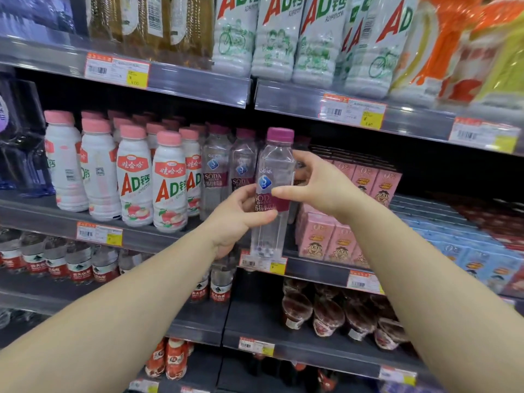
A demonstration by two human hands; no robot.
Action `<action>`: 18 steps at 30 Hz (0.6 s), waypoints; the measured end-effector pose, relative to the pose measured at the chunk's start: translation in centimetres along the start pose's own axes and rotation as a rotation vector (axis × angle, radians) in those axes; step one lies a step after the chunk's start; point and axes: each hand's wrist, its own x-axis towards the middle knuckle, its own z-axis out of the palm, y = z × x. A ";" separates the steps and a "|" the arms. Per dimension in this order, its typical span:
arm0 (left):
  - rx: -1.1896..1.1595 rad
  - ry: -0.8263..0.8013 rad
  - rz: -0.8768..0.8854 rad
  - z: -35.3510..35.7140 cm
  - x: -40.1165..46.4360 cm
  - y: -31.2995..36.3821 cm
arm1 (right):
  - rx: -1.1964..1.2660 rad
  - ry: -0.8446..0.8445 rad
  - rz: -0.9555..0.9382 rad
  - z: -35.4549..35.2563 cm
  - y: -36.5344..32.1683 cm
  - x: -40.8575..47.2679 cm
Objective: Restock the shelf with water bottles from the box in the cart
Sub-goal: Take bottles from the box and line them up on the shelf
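Note:
A clear soda water bottle with a purple cap and a maroon label stands upright at the front edge of the middle shelf. My left hand grips its lower label from the left, fingers curled round it. My right hand holds its upper body from the right, thumb across the label front. Two more of the same soda bottles stand just behind and to its left. The box and the cart are out of view.
White AD milk bottles with pink caps fill the shelf to the left. Pink drink cartons are stacked right of the bottle. Larger AD bottles stand above, and red-labelled water bottles and dark drinks below.

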 end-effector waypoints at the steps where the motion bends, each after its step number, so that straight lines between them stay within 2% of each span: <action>1: 0.015 0.000 0.014 0.4 0.5 -0.1 | 0.005 0.050 -0.011 -0.2 0.6 0.2; 5: 0.166 0.068 0.015 1.5 1.9 -0.4 | 0.062 0.127 -0.005 -0.8 2.4 0.4; 12: 0.464 0.261 0.000 1.2 1.4 -2.3 | 0.018 0.203 0.038 -1.1 4.0 1.0; 18: 0.726 0.210 -0.065 1.9 1.4 -3.8 | -0.035 0.159 0.049 -0.6 4.3 2.3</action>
